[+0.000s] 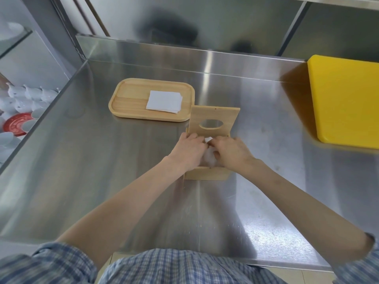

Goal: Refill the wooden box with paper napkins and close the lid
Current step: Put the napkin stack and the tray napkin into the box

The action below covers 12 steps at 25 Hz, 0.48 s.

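Note:
A small wooden box [207,174] stands on the steel counter in front of me. Its lid [215,117] is raised upright at the back and has an oval hole. Both hands are inside the box opening. My left hand [189,149] and my right hand [230,151] press on white paper napkins [208,155], of which only a small part shows between my fingers. A second stack of white napkins [164,101] lies on a wooden tray [127,99] behind and to the left of the box.
A yellow cutting board [346,101] lies at the right of the steel counter [102,160]. A raised steel backsplash runs along the back. To the left, below the counter edge, white cups [26,97] and a red plate sit on a lower shelf.

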Each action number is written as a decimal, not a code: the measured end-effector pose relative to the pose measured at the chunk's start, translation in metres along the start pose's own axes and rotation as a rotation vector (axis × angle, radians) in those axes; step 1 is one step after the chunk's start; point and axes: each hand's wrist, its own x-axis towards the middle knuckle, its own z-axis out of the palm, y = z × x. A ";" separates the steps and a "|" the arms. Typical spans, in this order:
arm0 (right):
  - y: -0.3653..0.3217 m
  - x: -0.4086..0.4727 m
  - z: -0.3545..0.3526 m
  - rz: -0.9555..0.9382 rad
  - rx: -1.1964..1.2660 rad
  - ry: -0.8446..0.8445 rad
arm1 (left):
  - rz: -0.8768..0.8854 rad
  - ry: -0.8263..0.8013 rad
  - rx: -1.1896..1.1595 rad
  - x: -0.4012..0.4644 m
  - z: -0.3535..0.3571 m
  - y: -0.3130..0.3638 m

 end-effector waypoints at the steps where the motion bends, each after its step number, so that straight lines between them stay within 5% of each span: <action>1: -0.001 0.002 0.004 -0.026 -0.058 -0.027 | 0.029 -0.043 0.018 0.001 0.003 0.001; 8: 0.000 0.011 0.011 -0.062 -0.251 -0.192 | 0.067 -0.273 0.267 0.010 0.013 -0.005; 12: 0.002 0.013 0.012 -0.078 -0.273 -0.209 | 0.073 -0.264 0.262 0.008 0.011 -0.004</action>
